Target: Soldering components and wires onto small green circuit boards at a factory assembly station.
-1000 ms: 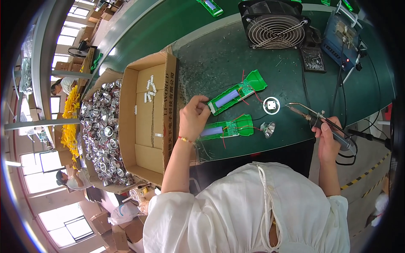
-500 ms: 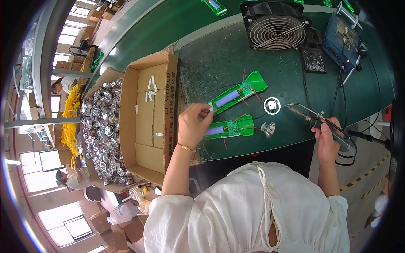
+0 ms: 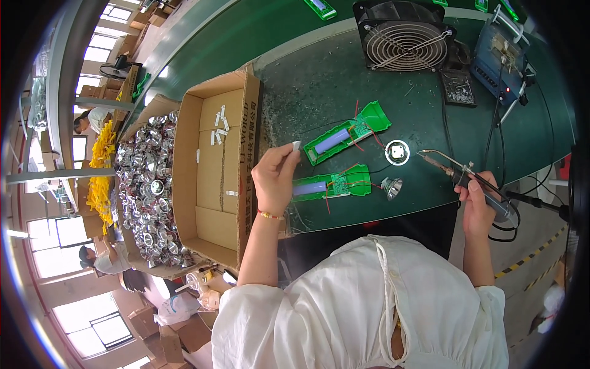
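both our hands are closed, held well apart
our left hand (image 3: 273,179) pinches thumb to fingertips, the tips pointing forward and a little toward our right, with the left wrist (image 3: 273,205) nearly straight and the left forearm (image 3: 260,253) reaching back behind it; our right hand (image 3: 477,208) sits slightly farther back than the left, fingers curled in a grip, the right forearm (image 3: 480,261) directly behind it.

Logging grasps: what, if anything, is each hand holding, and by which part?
Left hand: small white piece, pinched at its lower end by the fingers. Right hand: soldering iron, held by its handle.
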`<action>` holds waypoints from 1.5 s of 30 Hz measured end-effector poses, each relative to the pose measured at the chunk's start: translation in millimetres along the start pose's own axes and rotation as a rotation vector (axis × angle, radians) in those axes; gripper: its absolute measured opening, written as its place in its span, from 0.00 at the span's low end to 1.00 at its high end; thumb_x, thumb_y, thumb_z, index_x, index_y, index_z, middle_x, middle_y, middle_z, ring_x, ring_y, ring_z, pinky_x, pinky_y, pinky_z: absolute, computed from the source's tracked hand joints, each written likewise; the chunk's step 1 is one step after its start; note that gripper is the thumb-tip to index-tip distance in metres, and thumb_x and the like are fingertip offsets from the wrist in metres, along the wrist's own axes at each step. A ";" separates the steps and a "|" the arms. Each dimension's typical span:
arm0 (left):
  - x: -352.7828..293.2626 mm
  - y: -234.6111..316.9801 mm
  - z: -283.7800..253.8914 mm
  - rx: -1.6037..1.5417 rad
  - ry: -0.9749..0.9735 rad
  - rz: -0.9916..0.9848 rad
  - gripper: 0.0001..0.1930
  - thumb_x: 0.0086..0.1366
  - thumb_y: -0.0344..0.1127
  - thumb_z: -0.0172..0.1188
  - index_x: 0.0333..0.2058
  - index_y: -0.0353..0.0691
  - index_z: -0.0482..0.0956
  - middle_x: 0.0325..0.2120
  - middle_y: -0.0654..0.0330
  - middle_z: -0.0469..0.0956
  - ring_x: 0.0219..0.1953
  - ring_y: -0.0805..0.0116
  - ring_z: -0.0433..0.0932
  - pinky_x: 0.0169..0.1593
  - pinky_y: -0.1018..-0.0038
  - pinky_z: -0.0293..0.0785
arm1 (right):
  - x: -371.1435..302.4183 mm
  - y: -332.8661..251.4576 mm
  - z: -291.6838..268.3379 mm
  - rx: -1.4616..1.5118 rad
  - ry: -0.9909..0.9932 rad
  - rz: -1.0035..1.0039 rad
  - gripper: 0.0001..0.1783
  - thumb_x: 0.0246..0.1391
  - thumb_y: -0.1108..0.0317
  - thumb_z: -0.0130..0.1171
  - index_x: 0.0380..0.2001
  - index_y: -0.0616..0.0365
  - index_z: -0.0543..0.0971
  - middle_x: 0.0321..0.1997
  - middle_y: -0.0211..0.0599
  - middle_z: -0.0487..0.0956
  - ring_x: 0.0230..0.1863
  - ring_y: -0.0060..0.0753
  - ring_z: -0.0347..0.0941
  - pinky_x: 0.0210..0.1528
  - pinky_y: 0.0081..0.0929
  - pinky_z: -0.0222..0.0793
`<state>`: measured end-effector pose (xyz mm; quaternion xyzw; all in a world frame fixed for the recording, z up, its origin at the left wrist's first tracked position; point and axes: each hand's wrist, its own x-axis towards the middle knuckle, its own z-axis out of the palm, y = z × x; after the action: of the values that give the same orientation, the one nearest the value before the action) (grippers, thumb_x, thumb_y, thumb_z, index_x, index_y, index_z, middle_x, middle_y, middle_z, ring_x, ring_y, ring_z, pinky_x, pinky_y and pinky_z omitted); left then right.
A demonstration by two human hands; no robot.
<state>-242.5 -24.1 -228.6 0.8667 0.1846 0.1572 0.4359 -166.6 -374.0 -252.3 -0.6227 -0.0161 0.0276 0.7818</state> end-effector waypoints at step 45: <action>6.1 11.0 27.0 0.090 0.029 0.022 0.12 0.48 0.22 0.61 0.35 0.37 0.77 0.30 0.58 0.74 0.27 0.70 0.76 0.29 0.78 0.74 | 8.1 -3.0 -1.5 0.006 -0.008 -0.033 0.09 0.51 0.67 0.53 0.27 0.62 0.69 0.20 0.33 0.69 0.20 0.21 0.63 0.30 0.21 0.65</action>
<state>-223.4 -46.2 -234.4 0.8851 0.1881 0.1659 0.3920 -158.3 -375.7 -249.8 -0.6198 -0.0293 0.0173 0.7840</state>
